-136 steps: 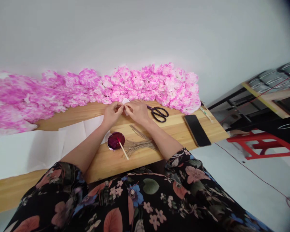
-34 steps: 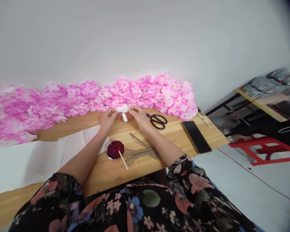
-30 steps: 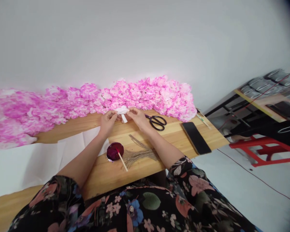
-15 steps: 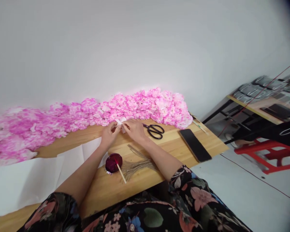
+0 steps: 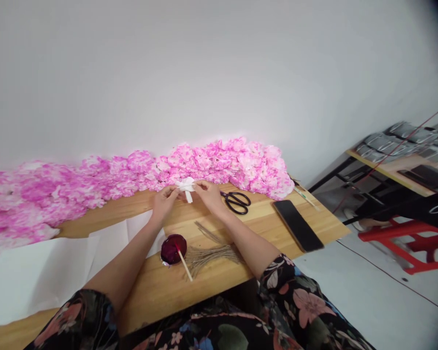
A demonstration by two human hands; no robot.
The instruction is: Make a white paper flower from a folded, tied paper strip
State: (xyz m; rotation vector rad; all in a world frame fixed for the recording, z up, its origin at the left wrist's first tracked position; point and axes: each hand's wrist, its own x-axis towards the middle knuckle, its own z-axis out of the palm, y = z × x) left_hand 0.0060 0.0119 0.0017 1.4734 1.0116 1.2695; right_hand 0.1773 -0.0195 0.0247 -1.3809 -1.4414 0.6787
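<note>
Left hand [image 5: 164, 204]: its fingers are closing in a pinch on the left side of the small white folded paper piece [image 5: 186, 185], with the wrist lifted off the wooden tabletop [image 5: 266, 214].
Right hand [image 5: 209, 194]: its fingers are gripping the right side of the same piece, thumb and forefinger meeting on it.
Paper position: it is being held just above the far part of the tabletop, right in front of the row of pink-and-white paper flowers [image 5: 219, 160]. A narrow tail is hanging down from its middle.
Doing it well: the paper looks thin, so a light, even pinch from both sides is probably serving best. Pulling the two hands apart gently, rather than tugging, should avoid a tear at the tied middle.
Watch for: the hands are working almost against the flower row, so staying a little nearer would likely spare the finished blooms.
Nearby: black scissors [image 5: 237, 201] are lying just right of the right hand and a dark phone [image 5: 298, 225] farther right. A dark red round dish [image 5: 173, 248] with a pale stick [image 5: 185, 265] and a bundle of thin brown wires [image 5: 211, 252] are sitting nearer.
</note>
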